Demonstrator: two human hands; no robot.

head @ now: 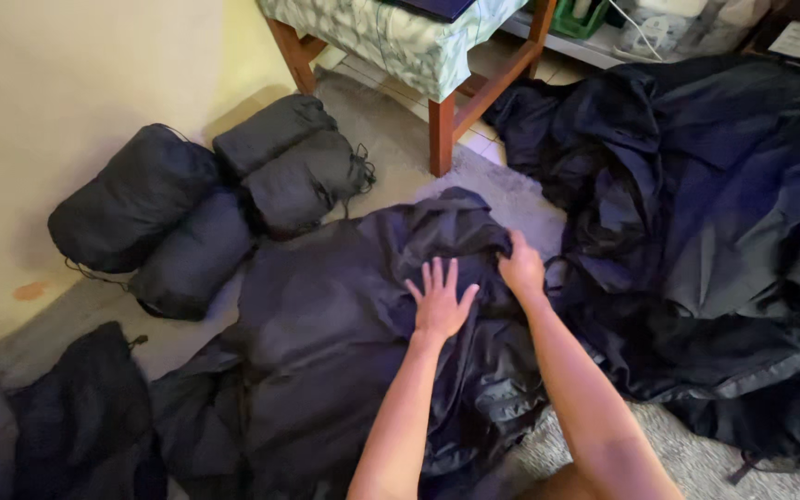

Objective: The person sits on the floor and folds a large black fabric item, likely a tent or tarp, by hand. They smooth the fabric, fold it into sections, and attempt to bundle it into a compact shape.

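Grey carpet [511, 194] covers the floor beside a pale yellow wall [67, 83], and dark fabric lies over most of it. At the near centre a black sleeping bag [326, 343] is spread flat, its far end bunched into a crumpled fold. On that fold the left hand [440, 301] lies palm down with fingers spread open, pressing the cloth and grasping nothing. Just to its right, the right hand [522, 268] has its fingers curled into the bunched edge, gripping the fabric. Both bare forearms reach in from the near edge.

Against the wall at far left sit four stuffed sacks [206, 208], dark and rounded, packed tight together with drawstrings showing. An empty black sack [85, 407] lies limp at near left. To the right a large heap of loose dark blue-black sleeping bags [715, 231] spreads wide, just beside the one being handled. Beyond, a wooden table leg [441, 134] stands on the carpet under a patterned green cloth [400, 37].
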